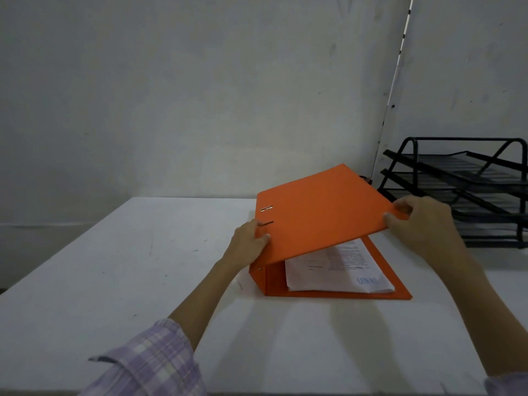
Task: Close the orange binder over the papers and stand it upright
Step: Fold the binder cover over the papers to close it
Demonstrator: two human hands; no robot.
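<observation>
The orange binder lies on the white table, its back cover flat and its front cover raised at a slant, partly lowered over the papers. The stack of white printed sheets shows under the lifted cover. My left hand grips the cover's near left corner by the spine, thumb on top. My right hand pinches the cover's free right edge. The binder's rings are hidden under the cover.
A black wire letter tray with three tiers stands at the right, close behind the binder. A grey wall rises behind the table. The table's far edge runs just behind the binder; its left part is bare white surface.
</observation>
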